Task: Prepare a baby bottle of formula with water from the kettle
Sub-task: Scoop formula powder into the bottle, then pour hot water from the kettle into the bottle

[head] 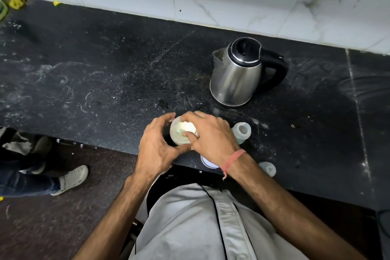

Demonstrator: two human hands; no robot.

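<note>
- Your left hand (157, 145) cups the open tub (183, 131) of white powder near the counter (105, 82) edge, fingers curled round its side.
- Your right hand (211, 136) sits over the rim, fingertips dipped in; can't tell if it's pinching a scoop.
- Tub's right at the edge, so a nudge could probably dump powder on the floor.
- Bottle (241, 132) stands just right of that hand, easy to knock.
- Kettle (238, 74) is further back, lid shut.
- Black counter's dusty and smeared, white marbled tiles behind.
</note>
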